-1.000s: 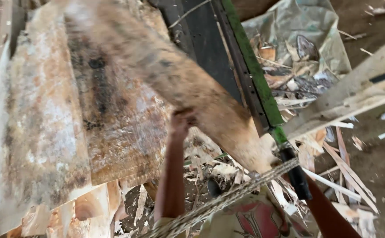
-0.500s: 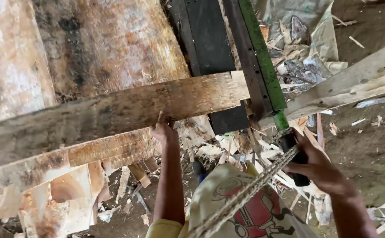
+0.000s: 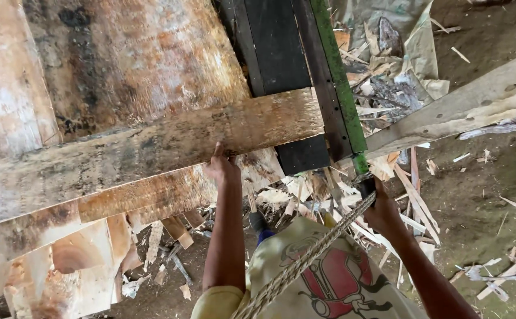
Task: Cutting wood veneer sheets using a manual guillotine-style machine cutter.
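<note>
My left hand (image 3: 221, 167) presses against the near edge of a long rough wooden plank (image 3: 151, 153) that lies across a stack of wide veneer sheets (image 3: 122, 65). My right hand (image 3: 382, 208) is closed around the dark handle at the end of a green metal bar (image 3: 341, 88) that runs along a dark machine bed (image 3: 278, 65). A thick twisted rope (image 3: 305, 260) runs from that handle down towards my body.
Wood scraps and splinters (image 3: 305, 195) litter the dirt floor (image 3: 494, 195) under the sheets. A pale wooden beam (image 3: 471, 103) slants off to the right. Crumpled grey sacking (image 3: 400, 41) lies at the top right. Broken veneer pieces (image 3: 75, 260) hang at the lower left.
The plank swung from steeply tilted to lying nearly level across the sheets. My right hand came into view and took the bar's handle. My left hand stays at the plank's edge.
</note>
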